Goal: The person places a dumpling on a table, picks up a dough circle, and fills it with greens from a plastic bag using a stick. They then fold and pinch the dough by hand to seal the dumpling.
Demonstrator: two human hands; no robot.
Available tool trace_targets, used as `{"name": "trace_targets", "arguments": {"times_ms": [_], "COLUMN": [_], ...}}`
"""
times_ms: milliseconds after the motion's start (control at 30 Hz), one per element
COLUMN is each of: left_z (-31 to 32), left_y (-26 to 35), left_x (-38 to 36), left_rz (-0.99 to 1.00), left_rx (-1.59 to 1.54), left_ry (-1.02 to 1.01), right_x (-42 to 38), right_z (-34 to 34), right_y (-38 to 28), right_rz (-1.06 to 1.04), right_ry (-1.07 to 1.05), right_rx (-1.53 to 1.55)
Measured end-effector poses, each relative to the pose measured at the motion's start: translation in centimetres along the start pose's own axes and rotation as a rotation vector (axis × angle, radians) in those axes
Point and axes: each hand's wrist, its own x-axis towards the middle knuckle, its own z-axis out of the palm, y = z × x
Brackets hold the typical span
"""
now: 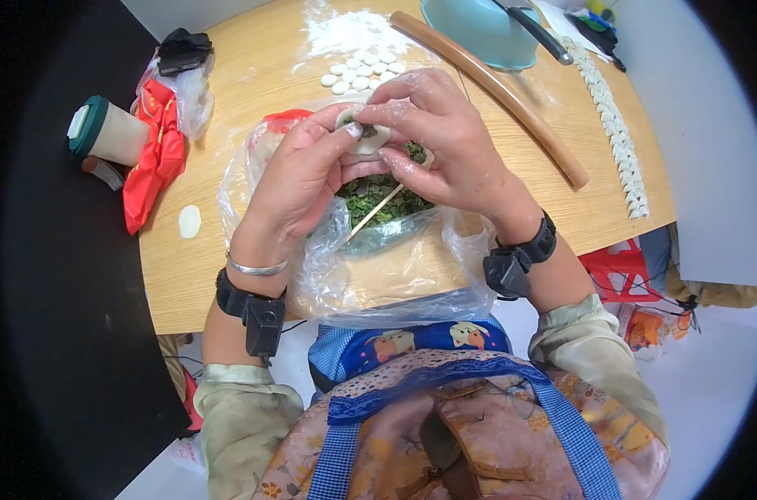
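Note:
Near the top middle, my left hand (303, 171) and my right hand (445, 142) hold a round dough wrapper (372, 143) between them, with dark green filling on it. The fingers of both hands are bent around its edges. Beneath them, chopped green filling (378, 200) lies in a container lined with a clear plastic bag (312, 279). A thin light stick (374, 214) leans in the filling. Several small dough discs (362, 73) lie just beyond my hands, beside scattered white flour (353, 33). One flattened wrapper (189, 222) is on the table at the left.
A long wooden rolling pin (495, 96) lies right of my hands, below a teal bowl (478, 32) and a black-handled knife (545, 35). A row of folded dumplings (616, 133) lines the right edge. Left are a lidded cup (116, 133) and red bag (157, 150).

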Motion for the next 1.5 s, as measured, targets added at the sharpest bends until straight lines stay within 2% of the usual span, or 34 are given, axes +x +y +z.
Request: {"name": "trace_targets", "arguments": {"times_ms": [200, 400, 700, 1167, 1300, 1500], "left_z": [0.1, 0.2, 0.3, 0.2, 0.2, 0.2], "left_y": [0.0, 0.3, 0.4, 0.2, 0.1, -0.1], "left_x": [0.0, -0.1, -0.2, -0.2, -0.2, -0.2], "left_rz": [0.0, -0.002, -0.003, 0.004, -0.001, -0.02], "left_rx": [0.03, -0.074, 0.015, -0.086, -0.048, 0.201], "left_ry": [-0.012, -0.003, 0.025, 0.009, -0.016, 0.012], "right_x": [-0.2, -0.2, 0.1, 0.0, 0.0, -0.3], "right_z": [0.2, 0.1, 0.0, 1.3, 1.1, 1.0], "right_y": [0.6, 0.5, -0.1, -0.3, -0.3, -0.2], "right_rz": [-0.032, -0.019, -0.046, -0.252, -0.185, -0.026], "right_ry": [-0.023, -0.028, 0.0, 0.092, 0.081, 0.08], "right_rx": [-0.037, -0.066, -0.037, -0.298, -0.152, 0.007]}}
